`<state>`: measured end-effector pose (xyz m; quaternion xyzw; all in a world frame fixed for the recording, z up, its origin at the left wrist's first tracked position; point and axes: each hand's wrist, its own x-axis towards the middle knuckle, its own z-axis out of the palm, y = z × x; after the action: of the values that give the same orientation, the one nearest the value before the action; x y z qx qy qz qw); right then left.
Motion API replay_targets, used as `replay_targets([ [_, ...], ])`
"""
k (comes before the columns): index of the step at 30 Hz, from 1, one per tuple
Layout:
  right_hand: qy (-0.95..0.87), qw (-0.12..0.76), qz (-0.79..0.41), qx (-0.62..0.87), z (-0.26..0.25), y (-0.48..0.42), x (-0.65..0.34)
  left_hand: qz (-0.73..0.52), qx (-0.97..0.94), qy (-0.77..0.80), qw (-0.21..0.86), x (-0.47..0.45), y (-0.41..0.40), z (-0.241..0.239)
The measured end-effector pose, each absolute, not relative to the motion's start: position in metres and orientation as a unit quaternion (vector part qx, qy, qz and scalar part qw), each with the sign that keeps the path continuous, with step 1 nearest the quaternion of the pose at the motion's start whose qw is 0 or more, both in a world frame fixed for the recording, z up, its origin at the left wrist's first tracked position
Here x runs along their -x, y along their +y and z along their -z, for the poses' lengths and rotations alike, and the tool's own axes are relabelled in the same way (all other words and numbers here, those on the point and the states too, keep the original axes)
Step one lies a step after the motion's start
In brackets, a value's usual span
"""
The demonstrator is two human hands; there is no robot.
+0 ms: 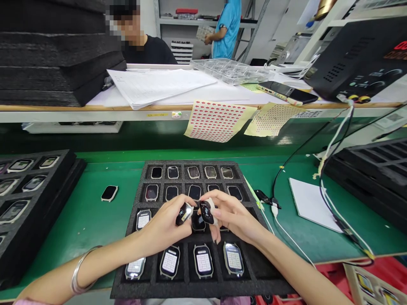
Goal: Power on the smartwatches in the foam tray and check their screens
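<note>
Over the middle of a black foam tray (190, 292), my left hand (168, 220) is closed on a smartwatch case (184, 213) with a shiny dark face. Close beside it, my right hand (233, 214) grips a second watch case (207, 212), its dark screen showing small light marks. Neither case has a strap. Below my hands, the tray's compartments hold several more watch cases. Those in the front row, such as this lit watch case (203, 260), show white grids on their screens. In the back rows the screens are dark, as on this watch case (157, 172).
A single watch case (110, 193) lies on the green mat (92, 220) at left. Foam trays (34, 190) flank both sides. Cables (286, 228) and a white pad (313, 205) lie at right. Above, a shelf bears papers (162, 84), a phone (288, 92) and a black instrument (359, 59). Two people are beyond.
</note>
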<state>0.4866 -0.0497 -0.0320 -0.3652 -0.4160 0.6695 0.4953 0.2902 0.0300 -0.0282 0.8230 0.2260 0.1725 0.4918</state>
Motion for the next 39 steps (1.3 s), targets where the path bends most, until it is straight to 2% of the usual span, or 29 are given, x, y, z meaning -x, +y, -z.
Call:
replay_targets([
  [25,-0.401,0.499,-0.667,0.382,0.03,-0.05,-0.488,-0.199,-0.825,0.254,0.464,-0.292,0.036,0.038],
  [28,-0.398,0.489,-0.678,0.378,0.03,-0.05,-0.489,-0.19,-0.787,0.283,0.514,-0.292,0.033,0.037],
  [34,-0.395,0.496,-0.672,0.382,0.034,-0.048,-0.49,-0.182,-0.63,0.278,0.702,-0.294,0.037,0.042],
  [39,-0.41,0.506,-0.645,0.399,0.04,-0.05,-0.489,-0.188,-0.548,0.271,0.768,-0.295,0.042,0.04],
])
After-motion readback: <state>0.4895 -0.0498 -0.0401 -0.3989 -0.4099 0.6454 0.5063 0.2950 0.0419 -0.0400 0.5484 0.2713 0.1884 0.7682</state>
